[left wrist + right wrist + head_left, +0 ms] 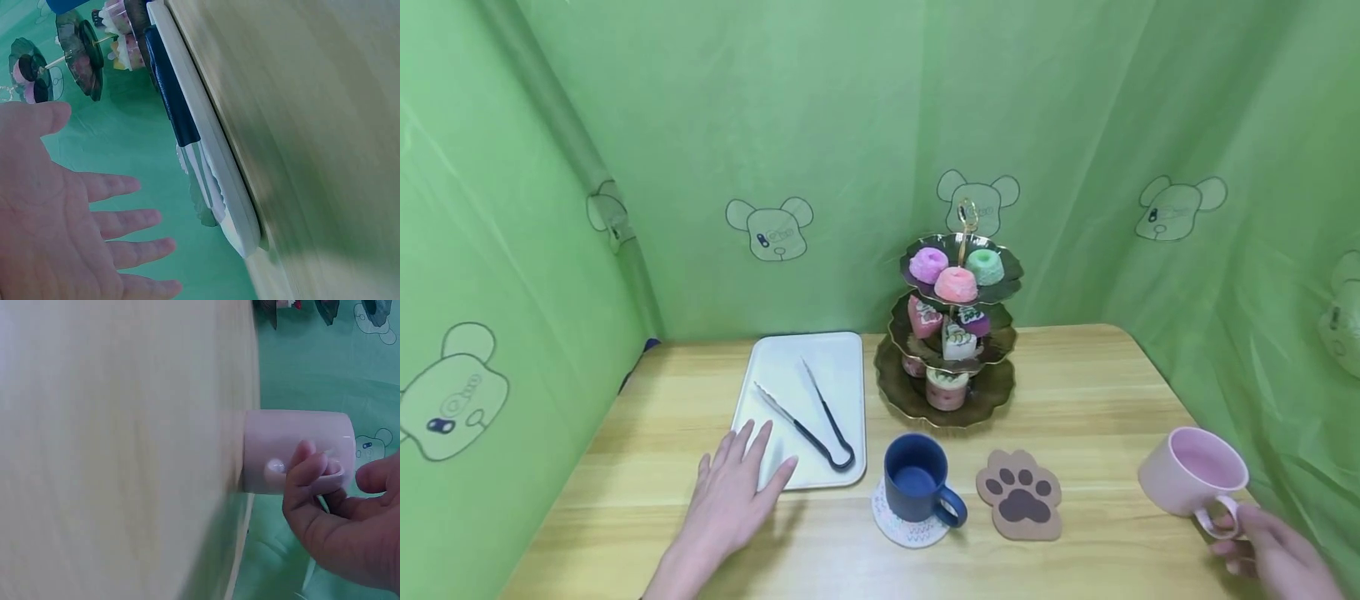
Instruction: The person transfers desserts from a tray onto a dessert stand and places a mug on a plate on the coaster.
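Note:
At the right side of the table, a pink mug [1187, 473] stands with its handle turned toward my right hand [1277, 550]. Fingers of that hand hook through the handle [322, 481], while the thumb is held apart from the mug in the right wrist view. My left hand [737, 492] is spread, palm down, over the near left corner of a white tray [842, 358]. It holds nothing; contact with the tray cannot be told. On the tray lie black-handled metal tongs [823, 442], to the right of the left hand's fingers.
A dark blue mug [913, 479] sits on a round coaster [913, 533] in the middle. Right of it lies a brown paw-shaped coaster [1022, 496]. Behind them rises a three-tier stand [898, 392] with several small cakes. Green curtains [850, 125] border the wooden table [1097, 375].

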Action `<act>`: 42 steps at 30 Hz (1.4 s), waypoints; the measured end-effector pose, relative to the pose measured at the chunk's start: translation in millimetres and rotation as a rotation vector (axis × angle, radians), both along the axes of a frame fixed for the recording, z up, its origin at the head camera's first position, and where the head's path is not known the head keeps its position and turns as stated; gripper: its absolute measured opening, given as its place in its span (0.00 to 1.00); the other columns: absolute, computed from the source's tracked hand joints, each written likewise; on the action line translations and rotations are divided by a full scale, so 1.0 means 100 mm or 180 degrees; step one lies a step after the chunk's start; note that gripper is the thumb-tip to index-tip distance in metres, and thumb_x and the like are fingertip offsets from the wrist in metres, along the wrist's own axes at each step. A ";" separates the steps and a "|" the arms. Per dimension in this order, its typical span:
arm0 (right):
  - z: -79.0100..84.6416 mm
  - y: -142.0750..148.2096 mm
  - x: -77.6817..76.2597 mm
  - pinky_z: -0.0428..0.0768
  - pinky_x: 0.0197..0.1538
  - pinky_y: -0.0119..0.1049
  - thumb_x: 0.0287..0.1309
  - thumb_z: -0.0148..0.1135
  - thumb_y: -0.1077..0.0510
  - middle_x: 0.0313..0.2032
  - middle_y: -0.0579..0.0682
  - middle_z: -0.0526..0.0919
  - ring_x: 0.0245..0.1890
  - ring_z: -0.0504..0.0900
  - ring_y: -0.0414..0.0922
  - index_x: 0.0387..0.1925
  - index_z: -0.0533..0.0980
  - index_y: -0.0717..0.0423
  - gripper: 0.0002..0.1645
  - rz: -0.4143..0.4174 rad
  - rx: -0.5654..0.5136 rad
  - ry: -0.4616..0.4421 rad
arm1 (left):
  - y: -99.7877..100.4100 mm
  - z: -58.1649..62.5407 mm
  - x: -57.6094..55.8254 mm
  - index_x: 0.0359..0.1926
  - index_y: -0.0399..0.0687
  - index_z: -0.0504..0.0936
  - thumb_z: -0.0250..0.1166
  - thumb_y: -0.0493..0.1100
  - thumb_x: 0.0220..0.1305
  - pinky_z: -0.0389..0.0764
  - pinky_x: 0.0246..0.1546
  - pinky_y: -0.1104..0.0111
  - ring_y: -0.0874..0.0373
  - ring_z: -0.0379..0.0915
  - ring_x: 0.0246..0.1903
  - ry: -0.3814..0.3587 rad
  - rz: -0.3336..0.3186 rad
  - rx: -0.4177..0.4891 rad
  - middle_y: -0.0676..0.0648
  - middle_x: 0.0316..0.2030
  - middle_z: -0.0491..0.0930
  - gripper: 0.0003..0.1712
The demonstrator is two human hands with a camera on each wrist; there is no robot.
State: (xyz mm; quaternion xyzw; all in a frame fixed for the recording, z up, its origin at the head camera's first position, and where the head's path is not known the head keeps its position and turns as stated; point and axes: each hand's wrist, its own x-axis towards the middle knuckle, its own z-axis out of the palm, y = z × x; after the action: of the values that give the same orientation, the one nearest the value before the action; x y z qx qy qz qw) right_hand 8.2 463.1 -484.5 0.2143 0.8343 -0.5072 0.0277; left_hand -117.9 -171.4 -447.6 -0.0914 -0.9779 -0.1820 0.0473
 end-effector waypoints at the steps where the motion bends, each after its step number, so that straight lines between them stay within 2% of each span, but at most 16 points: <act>1: -0.02 0.00 -0.01 0.88 0.38 0.32 0.86 0.29 0.47 0.35 0.27 0.81 0.35 0.83 0.33 0.50 0.76 0.71 0.35 0.0030 0.0005 0.0101 | 0.00 0.00 0.00 0.81 0.43 0.62 0.45 0.72 0.79 0.48 0.72 0.21 0.24 0.49 0.77 0.0002 0.0001 0.0002 0.31 0.80 0.55 0.47; 4: -0.02 -0.01 -0.07 0.88 0.37 0.29 0.86 0.32 0.49 0.34 0.30 0.83 0.34 0.83 0.31 0.46 0.77 0.72 0.34 0.0007 0.0069 0.0232 | 0.00 -0.01 0.02 0.81 0.43 0.62 0.45 0.72 0.79 0.49 0.72 0.22 0.24 0.50 0.76 -0.0006 0.0018 0.0015 0.31 0.79 0.55 0.47; 6: 0.01 -0.02 -0.10 0.89 0.37 0.29 0.86 0.36 0.50 0.33 0.34 0.84 0.33 0.84 0.32 0.44 0.78 0.70 0.31 -0.0042 -0.0098 0.0305 | 0.00 -0.02 0.04 0.81 0.43 0.62 0.45 0.72 0.79 0.49 0.72 0.22 0.24 0.50 0.76 -0.0013 0.0027 0.0019 0.31 0.79 0.56 0.47; 11: 0.10 -0.17 -0.17 0.90 0.36 0.28 0.84 0.46 0.56 0.32 0.40 0.86 0.33 0.87 0.35 0.38 0.82 0.53 0.20 0.0015 -0.0682 0.0832 | 0.02 -0.06 0.05 0.81 0.43 0.62 0.46 0.72 0.79 0.51 0.72 0.22 0.24 0.51 0.76 0.0035 0.0051 0.0011 0.31 0.79 0.56 0.47; 12: 0.12 -0.23 -0.19 0.90 0.35 0.28 0.83 0.46 0.57 0.32 0.41 0.86 0.33 0.87 0.35 0.37 0.82 0.54 0.20 0.0064 -0.0695 0.0931 | 0.02 -0.06 0.05 0.81 0.43 0.63 0.46 0.72 0.79 0.51 0.72 0.22 0.24 0.51 0.76 0.0048 0.0055 0.0009 0.31 0.79 0.56 0.47; 14: 0.16 -0.38 -0.25 0.89 0.35 0.28 0.84 0.44 0.59 0.32 0.43 0.85 0.33 0.86 0.36 0.40 0.81 0.62 0.21 0.0200 -0.0443 0.0992 | 0.02 -0.06 0.05 0.81 0.43 0.63 0.46 0.72 0.79 0.51 0.72 0.22 0.25 0.51 0.76 0.0071 0.0058 0.0003 0.31 0.79 0.56 0.47; 17: 0.22 -0.60 -0.32 0.90 0.37 0.30 0.85 0.42 0.58 0.34 0.47 0.85 0.34 0.86 0.38 0.44 0.77 0.74 0.24 0.0327 -0.0142 0.0889 | 0.03 -0.04 0.05 0.81 0.43 0.63 0.46 0.72 0.78 0.50 0.72 0.22 0.25 0.51 0.76 0.0084 0.0062 0.0003 0.31 0.79 0.56 0.47; 19: 0.24 -0.73 -0.35 0.91 0.39 0.31 0.85 0.40 0.57 0.35 0.49 0.85 0.35 0.87 0.39 0.46 0.75 0.78 0.26 0.0404 -0.0051 0.0782 | 0.04 -0.03 0.06 0.81 0.43 0.63 0.46 0.72 0.78 0.50 0.72 0.22 0.25 0.51 0.76 0.0080 0.0070 0.0014 0.31 0.79 0.56 0.47; 23: 0.24 -0.96 -0.38 0.92 0.40 0.32 0.86 0.40 0.58 0.36 0.54 0.85 0.35 0.88 0.42 0.45 0.75 0.77 0.25 0.0489 -0.0191 0.0704 | 0.07 -0.04 0.08 0.81 0.43 0.62 0.45 0.73 0.78 0.50 0.72 0.22 0.25 0.51 0.76 0.0051 0.0098 0.0026 0.31 0.79 0.57 0.48; 30: 0.13 -1.24 -0.37 0.92 0.40 0.35 0.86 0.37 0.60 0.36 0.56 0.82 0.34 0.88 0.44 0.42 0.75 0.76 0.25 0.0887 -0.0346 0.0648 | 0.11 -0.05 0.07 0.81 0.44 0.61 0.45 0.73 0.78 0.49 0.72 0.23 0.26 0.51 0.77 0.0066 0.0087 0.0026 0.32 0.79 0.57 0.48; 38: 0.09 -1.34 -0.40 0.92 0.45 0.36 0.86 0.36 0.57 0.40 0.58 0.82 0.37 0.88 0.45 0.44 0.73 0.79 0.27 0.1129 -0.0674 0.0326 | 0.13 -0.07 0.07 0.81 0.43 0.62 0.45 0.74 0.78 0.49 0.72 0.23 0.26 0.50 0.77 0.0033 0.0087 0.0006 0.33 0.79 0.57 0.48; 42: 0.07 -1.36 -0.42 0.92 0.46 0.37 0.86 0.38 0.56 0.41 0.57 0.82 0.38 0.88 0.46 0.44 0.73 0.78 0.27 0.1124 -0.0767 0.0203 | 0.14 -0.07 0.08 0.81 0.43 0.63 0.46 0.73 0.78 0.50 0.72 0.22 0.26 0.51 0.77 0.0038 0.0086 0.0021 0.33 0.79 0.58 0.48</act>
State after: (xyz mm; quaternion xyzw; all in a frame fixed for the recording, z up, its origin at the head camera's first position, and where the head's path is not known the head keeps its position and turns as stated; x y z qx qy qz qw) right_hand -33.6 326.7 -477.5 0.0439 0.7926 -0.5971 0.1151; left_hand -110.0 -157.3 -454.8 -0.0791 -0.9781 -0.1840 0.0559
